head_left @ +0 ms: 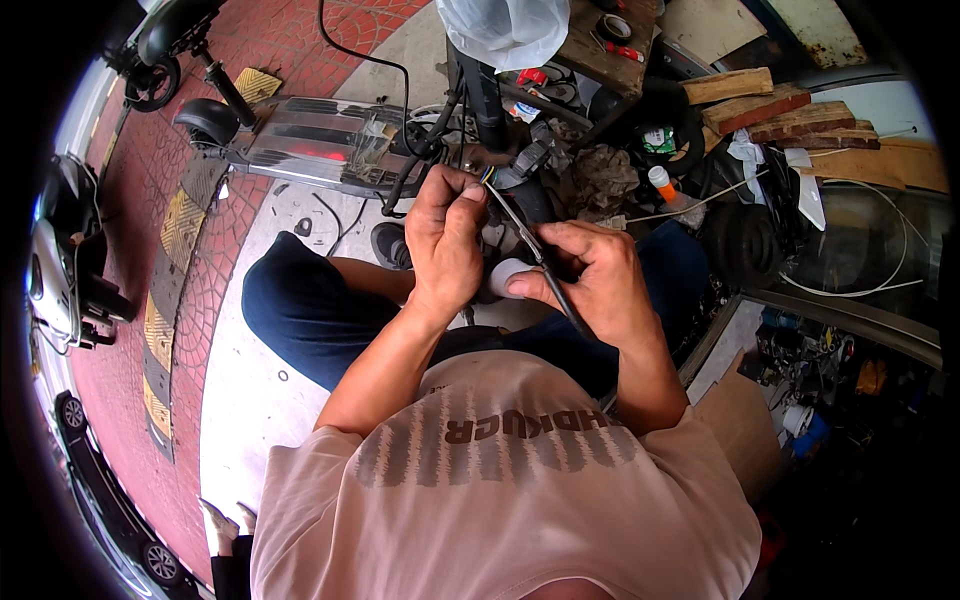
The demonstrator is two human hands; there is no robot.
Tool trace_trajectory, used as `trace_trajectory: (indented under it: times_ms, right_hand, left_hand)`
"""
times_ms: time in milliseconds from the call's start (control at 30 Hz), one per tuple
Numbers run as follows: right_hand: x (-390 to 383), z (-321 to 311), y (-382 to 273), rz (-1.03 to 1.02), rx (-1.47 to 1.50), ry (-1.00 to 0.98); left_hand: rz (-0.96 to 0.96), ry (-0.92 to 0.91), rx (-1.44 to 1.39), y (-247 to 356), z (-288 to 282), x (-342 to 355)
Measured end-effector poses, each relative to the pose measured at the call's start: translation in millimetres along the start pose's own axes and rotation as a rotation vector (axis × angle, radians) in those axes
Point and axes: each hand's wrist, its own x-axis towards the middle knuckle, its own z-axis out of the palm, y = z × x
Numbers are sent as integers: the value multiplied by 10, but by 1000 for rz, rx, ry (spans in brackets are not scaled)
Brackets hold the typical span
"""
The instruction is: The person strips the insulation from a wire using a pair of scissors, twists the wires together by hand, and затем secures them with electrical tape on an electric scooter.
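Note:
Near the centre, my left hand (445,240) pinches the upper end of a dark cable (530,240), where thin coloured wires (489,175) show. Its fingers are curled round that end. My right hand (600,285) is closed round a white roll (505,275), apparently tape, with the thumb on it, and also grips the cable, which runs diagonally down under its fingers. Just beyond my hands is a black tubular scooter part (530,195) with a grey clamp.
Beyond lie a scooter deck (300,140), a hanging plastic bag (500,25), a cluttered stand (610,60), wood planks (760,110) and black tyres (740,245). Parked scooters (70,250) stand left, near a car (100,480). Another person's shoe (220,525) shows lower left. A cluttered box (800,390) sits right.

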Motion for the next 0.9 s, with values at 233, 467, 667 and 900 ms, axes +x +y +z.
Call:
trace_trajectory:
  times_ms: [233,467,667,900]
  right_hand:
    - [-2,-34,-23,20,-12,-50]
    - [9,-36,-14,13,-41,-53]
    - [3,-5,61,-35,-103,-11]
    - [-23,-7,170,-94,-216,21]
  left_hand:
    - [33,26,55,-56,-66,3]
    - [16,8,146,-9,-65,12]
    - [-73,-12,35,5,-66,36]
    - [-346,-1,-237,172,7,77]
